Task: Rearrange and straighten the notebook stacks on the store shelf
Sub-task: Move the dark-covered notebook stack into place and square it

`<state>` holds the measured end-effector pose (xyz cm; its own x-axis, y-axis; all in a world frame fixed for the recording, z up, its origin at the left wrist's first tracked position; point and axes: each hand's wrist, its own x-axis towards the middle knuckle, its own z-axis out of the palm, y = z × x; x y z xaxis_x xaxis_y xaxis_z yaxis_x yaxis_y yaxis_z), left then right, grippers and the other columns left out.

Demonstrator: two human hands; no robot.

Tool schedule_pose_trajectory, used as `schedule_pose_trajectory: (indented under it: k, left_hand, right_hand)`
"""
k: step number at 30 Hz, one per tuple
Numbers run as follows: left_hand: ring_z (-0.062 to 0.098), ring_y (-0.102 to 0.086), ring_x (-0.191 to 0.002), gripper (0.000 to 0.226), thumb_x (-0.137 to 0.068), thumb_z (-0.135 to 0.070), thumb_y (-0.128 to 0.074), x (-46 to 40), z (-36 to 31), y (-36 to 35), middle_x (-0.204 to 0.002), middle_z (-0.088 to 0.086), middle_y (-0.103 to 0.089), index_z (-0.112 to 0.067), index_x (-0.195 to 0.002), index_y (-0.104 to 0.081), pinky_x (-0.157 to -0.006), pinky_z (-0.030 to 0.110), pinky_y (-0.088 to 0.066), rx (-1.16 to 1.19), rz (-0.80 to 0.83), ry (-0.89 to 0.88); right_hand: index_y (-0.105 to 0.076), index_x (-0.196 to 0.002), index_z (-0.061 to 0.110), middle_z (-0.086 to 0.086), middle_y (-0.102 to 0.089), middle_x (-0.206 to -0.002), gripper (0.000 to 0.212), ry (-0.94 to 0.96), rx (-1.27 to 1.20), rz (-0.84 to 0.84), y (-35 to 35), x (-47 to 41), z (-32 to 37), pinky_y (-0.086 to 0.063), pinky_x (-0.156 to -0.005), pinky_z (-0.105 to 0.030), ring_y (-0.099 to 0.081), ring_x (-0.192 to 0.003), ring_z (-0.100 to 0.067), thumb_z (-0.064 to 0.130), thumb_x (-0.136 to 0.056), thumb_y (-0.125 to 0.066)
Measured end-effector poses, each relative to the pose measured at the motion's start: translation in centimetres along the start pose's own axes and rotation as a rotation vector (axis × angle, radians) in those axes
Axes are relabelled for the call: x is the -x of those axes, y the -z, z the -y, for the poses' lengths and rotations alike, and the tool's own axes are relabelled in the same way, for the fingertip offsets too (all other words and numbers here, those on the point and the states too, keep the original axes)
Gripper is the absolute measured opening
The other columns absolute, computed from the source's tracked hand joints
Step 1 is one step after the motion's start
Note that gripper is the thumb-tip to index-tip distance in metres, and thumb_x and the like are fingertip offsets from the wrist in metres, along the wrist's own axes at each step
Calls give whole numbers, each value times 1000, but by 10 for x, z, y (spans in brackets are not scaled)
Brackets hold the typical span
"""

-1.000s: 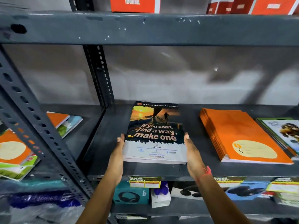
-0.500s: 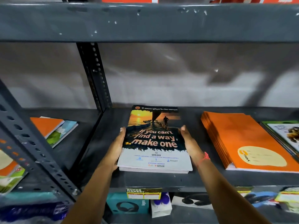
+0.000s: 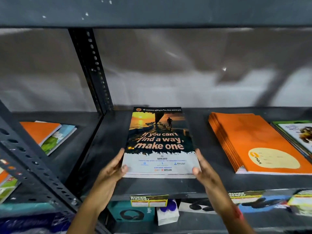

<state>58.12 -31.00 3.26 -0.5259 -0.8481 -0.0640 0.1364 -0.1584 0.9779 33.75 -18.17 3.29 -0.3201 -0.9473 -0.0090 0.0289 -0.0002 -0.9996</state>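
- Gripping one stack of sunset-cover notebooks (image 3: 159,144), two hands clasp its near corners: the left hand (image 3: 113,168) at the near-left corner, the right hand (image 3: 203,168) at the near-right, thumbs on the top cover.
- The stack lies flat on the grey shelf (image 3: 109,135), left of centre.
- To its right, well apart, lies one orange stack (image 3: 249,142); beyond that, one green-edged stack (image 3: 297,132).
- In the left bay lie two notebooks (image 3: 49,134), overlapping.

Green-edged stack (image 3: 297,132) — cut off at the right edge.
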Motion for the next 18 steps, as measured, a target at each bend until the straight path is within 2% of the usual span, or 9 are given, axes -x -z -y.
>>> schedule_pose_trajectory:
  k: [2, 4, 6, 8, 10, 12, 14, 18]
  left_hand:
    - [-1, -64, -101, 95, -30, -52, -87, 9, 8, 4, -105, -13, -73, -39, -118, -52, -79, 5, -49, -24, 1, -13]
    - [-3, -66, -95, 93, -30, -52, -88, 10, 11, 4, -99, -15, -75, -40, -116, -54, -77, 4, -49, -21, -38, -32]
    - [-5, -65, -95, 91, -29, -54, -86, 10, 10, 1, -99, -18, -74, -40, -114, -56, -76, 4, -49, -22, -64, -45]
    - [-7, -65, -93, 90, -28, -57, -85, 10, 10, -1, -96, -20, -74, -40, -112, -57, -75, 3, -49, -33, -84, -67]
    - [-8, -66, -86, 90, -26, -58, -84, 12, 9, 0, -90, -17, -76, -39, -111, -59, -72, 3, -49, -38, -116, -82]
    - [-5, -67, -85, 90, -27, -57, -85, 13, 9, 0, -89, -14, -77, -36, -111, -60, -73, 4, -49, -20, -135, -91]
    - [-4, -67, -88, 89, -27, -56, -86, 13, 8, -2, -91, -15, -76, -33, -109, -62, -74, 4, -49, 5, -140, -93]
    - [-5, -66, -95, 85, -26, -53, -87, 13, 9, -4, -96, -21, -73, -27, -105, -65, -74, 4, -50, 31, -181, -101]
  right_hand:
    - [-28, -123, 50, 51, -55, -102, 69, -11, 28, 6, 1, 11, -3, -40, -79, 5, -50, -101, 27, 29, -73, -71]
    - [-25, -125, 47, 44, -50, -114, 64, -14, 65, -33, 2, 10, -8, -38, -79, 7, -47, -98, 31, 19, -81, -63]
    - [-24, -128, 43, 34, -41, -125, 58, 5, 91, -85, -1, 8, -8, -34, -78, 10, -43, -93, 37, 16, -86, -54]
    - [-25, -132, 37, 23, -40, -134, 57, 15, 104, -117, -1, 8, -10, -33, -81, 10, -42, -97, 36, 14, -88, -52]
    - [-30, -137, 32, 13, -45, -139, 58, 21, 96, -147, -2, 8, -11, -34, -87, 7, -41, -108, 28, 12, -88, -54]
    - [-35, -134, 34, 10, -51, -136, 58, 16, 71, -173, -2, 8, -11, -37, -88, 4, -46, -112, 19, 9, -86, -56]
    - [-40, -132, 32, 13, -54, -129, 59, 11, 40, -194, -4, 8, -11, -40, -81, 4, -52, -104, 20, 5, -84, -58]
    - [-48, -131, 12, 14, -53, -121, 56, 4, -45, -269, -4, 5, -10, -42, -65, 6, -58, -80, 26, -6, -80, -59]
